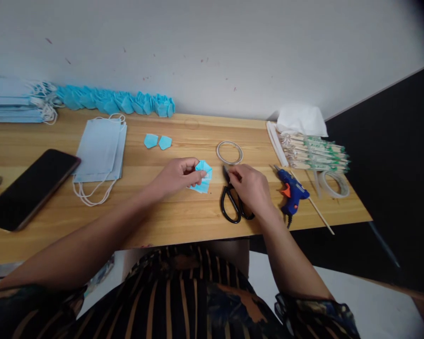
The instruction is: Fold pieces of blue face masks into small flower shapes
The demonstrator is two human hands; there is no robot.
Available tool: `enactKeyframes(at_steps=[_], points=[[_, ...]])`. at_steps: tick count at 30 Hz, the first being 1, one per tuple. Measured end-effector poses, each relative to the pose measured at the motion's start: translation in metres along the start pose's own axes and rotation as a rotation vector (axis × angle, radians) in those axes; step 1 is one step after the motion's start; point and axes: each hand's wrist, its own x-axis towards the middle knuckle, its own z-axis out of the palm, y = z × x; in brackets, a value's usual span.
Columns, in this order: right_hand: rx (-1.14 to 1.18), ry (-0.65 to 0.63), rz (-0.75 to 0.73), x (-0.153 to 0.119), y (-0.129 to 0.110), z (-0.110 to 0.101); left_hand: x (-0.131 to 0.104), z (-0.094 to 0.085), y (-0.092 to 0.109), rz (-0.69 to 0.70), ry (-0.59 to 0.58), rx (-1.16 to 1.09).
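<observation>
Between the thumb and fingers of my left hand [182, 175] is a folded light-blue piece of mask fabric [204, 167], its pleats fanning out at the top and a flat part hanging below. My right hand [253, 187] hovers over black-handled scissors [226, 175], fingertips pinched together beside the blades. Whatever those fingertips hold, if anything, is hidden. The scissors lie with their handle loops toward me. Just behind them rests a thin roll of tape [218, 152]. Two small blue five-sided cut pieces [150, 141] lie further back on the left.
Blue fabric flowers [116, 101] line the wall beside stacked masks [10, 101]. More masks [99, 148] and a phone [31, 188] lie left. To the right are a blue glue gun [294, 190], a wooden stick [321, 215], wrapped sticks [314, 153] and a wider tape roll [343, 187].
</observation>
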Motion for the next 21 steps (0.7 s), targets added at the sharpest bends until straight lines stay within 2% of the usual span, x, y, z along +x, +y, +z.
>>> enactKeyframes(at_steps=[3,6,9,11,15,18,21], points=[[-0.001,0.038,0.015,-0.001,0.002,0.007,0.0,-0.001,0.001,-0.014,0.008,-0.012],[0.049,0.054,0.097,-0.002,0.007,0.012,0.0,-0.001,0.002,-0.031,0.006,-0.025],[0.241,0.094,0.175,-0.003,0.01,0.01,-0.001,-0.001,0.003,-0.04,0.002,-0.034],[0.38,0.147,0.154,-0.005,0.005,0.006,-0.001,-0.001,0.003,-0.041,-0.009,-0.046],[0.445,0.29,-0.075,-0.007,-0.015,-0.01,0.0,-0.002,0.003,-0.048,-0.034,-0.055],[0.377,0.383,-0.287,-0.003,-0.032,-0.02,0.001,-0.004,0.0,-0.057,-0.053,-0.047],[0.264,0.414,-0.473,0.004,-0.042,-0.022,0.002,-0.005,-0.001,-0.048,-0.063,-0.054]])
